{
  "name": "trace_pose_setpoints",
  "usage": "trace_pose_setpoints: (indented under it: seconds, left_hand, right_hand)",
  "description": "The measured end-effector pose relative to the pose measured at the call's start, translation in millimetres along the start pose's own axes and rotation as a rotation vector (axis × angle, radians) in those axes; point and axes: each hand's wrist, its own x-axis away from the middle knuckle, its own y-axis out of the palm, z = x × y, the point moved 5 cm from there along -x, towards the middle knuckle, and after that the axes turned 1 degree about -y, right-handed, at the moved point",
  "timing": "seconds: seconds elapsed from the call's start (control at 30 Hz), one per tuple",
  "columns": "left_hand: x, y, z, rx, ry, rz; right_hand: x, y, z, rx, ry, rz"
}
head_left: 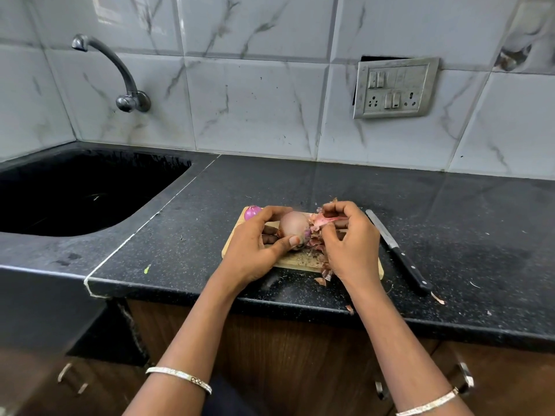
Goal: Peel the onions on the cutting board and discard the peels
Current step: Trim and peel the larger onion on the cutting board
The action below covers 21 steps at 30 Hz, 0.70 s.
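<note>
Onion (293, 225): tan-skinned, part-peeled | left hand (255, 244) grips it | right hand (350, 235) pinches peel (322, 220)

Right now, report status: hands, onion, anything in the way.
Left hand grips onion at the cutting board. Right hand pinches peel strip. Loose peels piled on board; knife lies clear, right of board.

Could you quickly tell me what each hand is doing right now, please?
Left hand: grips the onion, fingers and thumb curled round it.
Right hand: pinches a strip of peel at the onion's end.
</note>
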Motion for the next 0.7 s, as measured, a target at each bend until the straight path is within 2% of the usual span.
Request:
trace_pose_setpoints:
  seconds: [0.23, 0.37, 0.57, 0.7]
  left_hand:
    - [3, -2, 8, 0.029, 0.055, -0.027]
    - [1, 1, 1, 0.029, 0.007, -0.047]
    - [-2, 0, -2, -0.053, 0.026, -0.022]
    - [-2, 1, -1, 0.011, 0.004, -0.015]
  right_hand:
    - [6, 10, -12, -0.065, -0.078, -0.187]
    - [3, 6, -10, -0.110, -0.100, -0.142]
    - [-1, 9, -3, -0.112, -0.118, -0.104]
    - [0, 6, -4, -0.109, -0.118, -0.103]
